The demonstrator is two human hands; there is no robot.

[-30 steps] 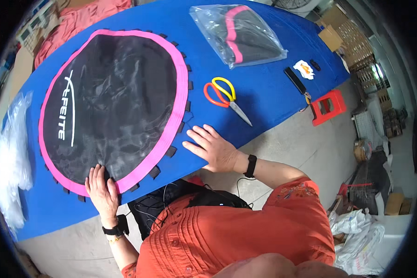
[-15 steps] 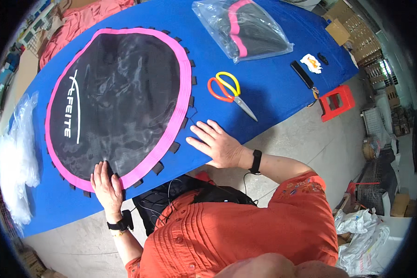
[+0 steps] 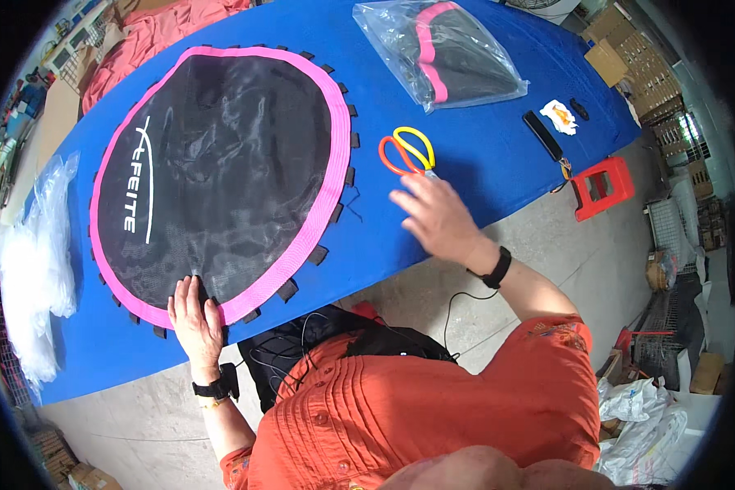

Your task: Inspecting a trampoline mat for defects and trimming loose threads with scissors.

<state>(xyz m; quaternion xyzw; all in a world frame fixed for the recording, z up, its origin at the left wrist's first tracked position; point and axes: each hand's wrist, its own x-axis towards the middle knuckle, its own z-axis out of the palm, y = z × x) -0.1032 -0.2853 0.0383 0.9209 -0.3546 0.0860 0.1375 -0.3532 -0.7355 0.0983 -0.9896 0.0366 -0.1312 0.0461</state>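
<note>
A round black mesh trampoline mat (image 3: 237, 163) with a pink border and small black tabs around its rim lies flat on the blue-covered table (image 3: 367, 245). My left hand (image 3: 194, 314) rests open on the near edge of the mat, fingers stretched over the pink band. To the right of the mat are scissors (image 3: 420, 169) with one red and one yellow handle. Above their blades hovers my right hand (image 3: 441, 219), its fingers apart and holding nothing; it hides most of the blades. A loose dark thread (image 3: 351, 204) lies by the mat's right edge.
Another pink-and-black piece sits in a clear plastic bag (image 3: 445, 57) at the far side. Clear plastic bags (image 3: 37, 269) are heaped at the left edge. A black bar-shaped object (image 3: 542, 135) and a crumpled white wrapper (image 3: 559, 117) lie far right, near a red stool (image 3: 603, 188).
My right hand has moved right and away from the mat's edge to over the scissors' blades. My left hand stays on the mat. The whole view has shifted slightly.
</note>
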